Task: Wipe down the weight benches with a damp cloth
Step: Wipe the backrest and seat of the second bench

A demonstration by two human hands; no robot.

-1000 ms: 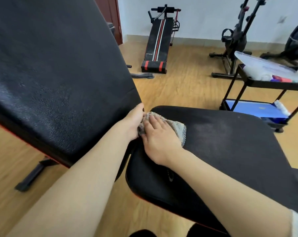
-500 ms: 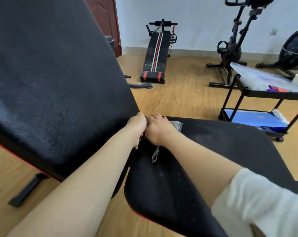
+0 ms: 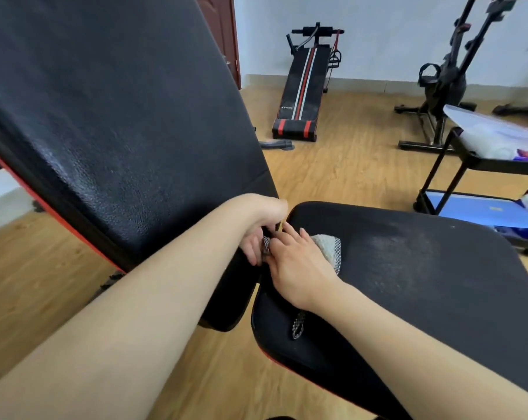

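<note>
Step judged: seat pad (image 3: 408,268) wiped near hinge gap beside tilted backrest (image 3: 120,116). Pale cloth (image 3: 327,245) pressed flat under right hand (image 3: 299,265); cloth corner pinched by left hand (image 3: 261,234). Next move likely: sweep toward dusty grey patch. Wood floor (image 3: 347,165), sit-up bench (image 3: 305,86), black cart (image 3: 475,159) beyond.

A black padded bench seat (image 3: 408,283) fills the lower right — its raised backrest (image 3: 105,116) the upper left. A pale cloth (image 3: 327,247) lies crumpled mid-frame on the seat's near-left edge.
</note>
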